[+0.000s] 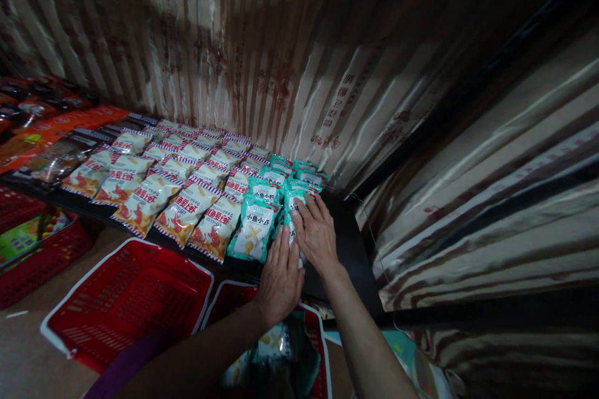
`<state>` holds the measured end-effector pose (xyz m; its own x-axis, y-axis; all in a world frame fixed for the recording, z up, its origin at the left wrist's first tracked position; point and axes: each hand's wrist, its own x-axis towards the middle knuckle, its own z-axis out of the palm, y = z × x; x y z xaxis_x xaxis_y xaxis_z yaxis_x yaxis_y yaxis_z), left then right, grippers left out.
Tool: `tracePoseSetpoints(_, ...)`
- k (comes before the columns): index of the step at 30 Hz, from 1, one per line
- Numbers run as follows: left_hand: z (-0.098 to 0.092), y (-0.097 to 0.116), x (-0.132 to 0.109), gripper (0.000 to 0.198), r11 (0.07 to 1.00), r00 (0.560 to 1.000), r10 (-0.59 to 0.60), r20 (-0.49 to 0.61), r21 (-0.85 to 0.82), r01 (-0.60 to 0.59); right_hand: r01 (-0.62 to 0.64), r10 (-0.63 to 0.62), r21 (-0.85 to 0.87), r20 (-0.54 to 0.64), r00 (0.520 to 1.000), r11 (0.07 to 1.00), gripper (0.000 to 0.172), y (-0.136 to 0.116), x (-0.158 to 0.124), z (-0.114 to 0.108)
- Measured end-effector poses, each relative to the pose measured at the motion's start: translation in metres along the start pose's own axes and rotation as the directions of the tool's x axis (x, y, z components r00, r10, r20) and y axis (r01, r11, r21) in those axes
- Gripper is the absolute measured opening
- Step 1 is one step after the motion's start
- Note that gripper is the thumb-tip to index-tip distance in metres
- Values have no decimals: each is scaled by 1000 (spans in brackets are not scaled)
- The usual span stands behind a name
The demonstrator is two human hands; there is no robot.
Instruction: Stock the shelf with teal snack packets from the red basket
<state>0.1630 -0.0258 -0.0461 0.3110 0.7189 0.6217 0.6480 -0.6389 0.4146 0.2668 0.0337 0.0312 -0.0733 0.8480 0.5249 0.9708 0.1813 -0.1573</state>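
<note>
My left hand [281, 277] lies flat with its fingers stretched out over the lower part of a green-and-white snack bag. Just above it, my right hand [318, 234] rests palm down, its fingers spread across a green snack bag [292, 201] in the rightmost column. The hands cover much of the bags beneath them. To their left is a fully visible green snack bag [255, 227]. Rows of white snack bags [218, 224] with red lettering and striped edges stand left of the green ones, on a black shelf [353, 262].
Below the shelf sit an empty-looking red basket [126, 299] and another red basket [322, 340] holding green bags. A further red basket [51, 259] with packets is at far left. Orange and dark packages [60, 131] fill the shelf's left end. Draped plastic sheeting [281, 43] hangs behind.
</note>
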Motion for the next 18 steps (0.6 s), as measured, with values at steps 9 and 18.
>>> tracePoseSetpoints(9,-3,-2,1,68,1000,999,-12,-30,-2,12,-371,437,461,-40,899,806,59,22,-16,4)
tracePoseSetpoints(18,0,-2,6,67,998,997,-27,-66,-50,24,-521,579,711,195,792,473,62,1,-56,14)
